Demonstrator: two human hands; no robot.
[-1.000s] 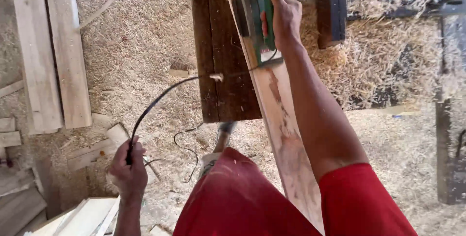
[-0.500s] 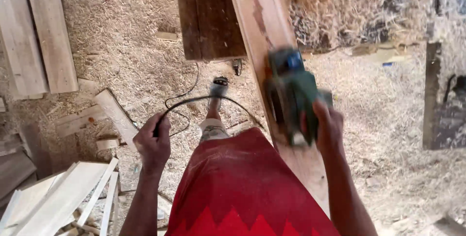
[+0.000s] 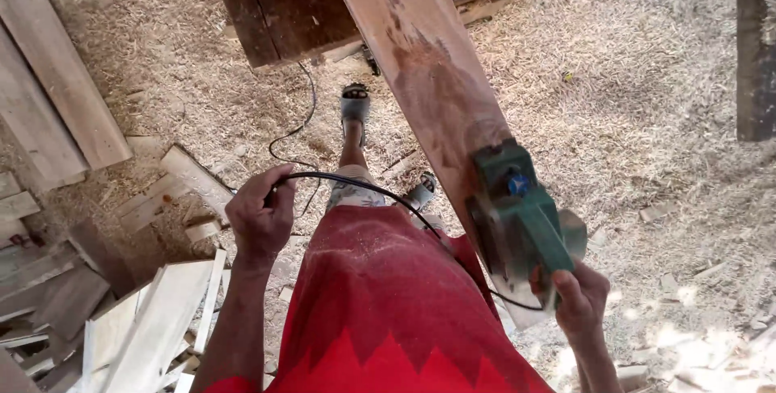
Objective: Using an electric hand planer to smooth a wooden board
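Green electric planer (image 3: 517,215) sits on the long plank (image 3: 420,78), just beyond your right hand (image 3: 578,300), clenched round its handle; your left hand (image 3: 260,213) grips the black cord (image 3: 356,185), holding it off the board

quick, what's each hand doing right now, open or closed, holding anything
Left hand: closed around the thin black power cord, held off to the side.
Right hand: closed on the handle of the green electric planer, resting on the long reddish wooden plank.

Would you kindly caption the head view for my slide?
Right hand holds a green planer on a plank; left hand holds its cord aside.
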